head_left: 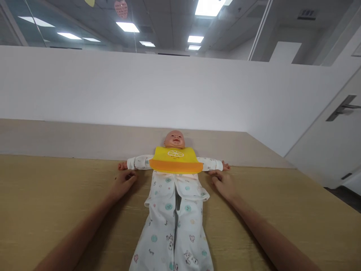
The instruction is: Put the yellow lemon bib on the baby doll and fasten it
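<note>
A baby doll [174,139] lies on its back along the middle of the table, its arms stretched out to both sides. It wears white printed clothes [166,210] with teal dots and small animals. Over its chest is a yellow bib [186,153] with a white citrus slice drawn on it and an orange pocket [175,166] along the lower edge. My left hand [124,183] rests just below the doll's sleeve on the left, fingers loosely bent, holding nothing. Under the other sleeve, my right hand [223,184] lies with thumb and fingers apart, also without anything in it.
The wood-toned table [56,203] has a beige strip [84,139] along its back, against a white wall [126,90]. Glass panels stand above the wall. At the right is a white door with a metal handle [342,108].
</note>
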`<state>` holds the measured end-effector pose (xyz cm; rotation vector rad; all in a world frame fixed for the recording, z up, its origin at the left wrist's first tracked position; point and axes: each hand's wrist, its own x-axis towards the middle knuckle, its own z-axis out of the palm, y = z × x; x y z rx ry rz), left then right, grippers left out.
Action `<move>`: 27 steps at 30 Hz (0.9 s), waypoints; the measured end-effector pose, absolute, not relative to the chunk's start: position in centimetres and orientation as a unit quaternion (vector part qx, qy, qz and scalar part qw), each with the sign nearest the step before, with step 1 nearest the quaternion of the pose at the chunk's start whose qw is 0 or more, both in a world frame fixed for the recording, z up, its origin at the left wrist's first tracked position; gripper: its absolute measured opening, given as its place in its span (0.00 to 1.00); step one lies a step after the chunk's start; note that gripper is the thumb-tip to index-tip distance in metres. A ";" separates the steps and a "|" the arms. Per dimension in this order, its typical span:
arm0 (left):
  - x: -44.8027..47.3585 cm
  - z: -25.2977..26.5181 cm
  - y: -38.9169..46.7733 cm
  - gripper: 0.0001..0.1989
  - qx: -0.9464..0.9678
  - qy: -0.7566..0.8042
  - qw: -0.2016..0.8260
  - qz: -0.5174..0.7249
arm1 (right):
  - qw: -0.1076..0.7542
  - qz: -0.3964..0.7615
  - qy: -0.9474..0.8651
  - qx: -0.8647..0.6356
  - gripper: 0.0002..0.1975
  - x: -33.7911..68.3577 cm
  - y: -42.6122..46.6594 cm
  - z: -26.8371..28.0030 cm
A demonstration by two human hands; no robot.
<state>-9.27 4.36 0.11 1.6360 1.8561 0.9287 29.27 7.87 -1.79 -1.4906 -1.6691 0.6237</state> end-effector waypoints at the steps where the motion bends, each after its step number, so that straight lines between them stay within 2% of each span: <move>1: -9.4 0.1 5.1 0.11 0.586 0.700 0.219 0.344 | 0.395 0.236 -0.655 -0.599 0.15 29.5 8.4 -1.8; 5: -9.8 -0.1 6.9 0.10 0.553 0.741 0.139 0.355 | 0.400 0.201 -0.645 -0.619 0.14 30.6 9.8 -1.8; 12: -10.0 -0.3 6.5 0.15 0.540 0.732 0.116 0.399 | 0.481 0.257 -0.604 -0.582 0.09 30.7 9.5 -2.1; 17: -10.0 0.2 7.9 0.14 0.555 0.776 -0.023 0.299 | 0.581 0.249 -0.547 -0.550 0.09 29.5 11.3 -0.1; 19: -9.9 0.6 9.5 0.13 0.557 0.776 -0.075 0.287 | 0.625 0.290 -0.490 -0.534 0.08 28.6 13.2 1.2; 22: -9.1 1.5 12.5 0.11 0.551 0.741 -0.132 0.359 | 0.654 0.418 -0.374 -0.508 0.06 26.7 16.3 3.0; 24: -8.1 2.1 14.6 0.10 0.545 0.717 -0.081 0.427 | 0.612 0.501 -0.331 -0.515 0.06 25.0 18.1 3.7; 27: -5.9 2.9 17.1 0.11 0.472 0.694 0.187 0.510 | 0.521 0.591 -0.317 -0.528 0.07 22.7 19.8 3.8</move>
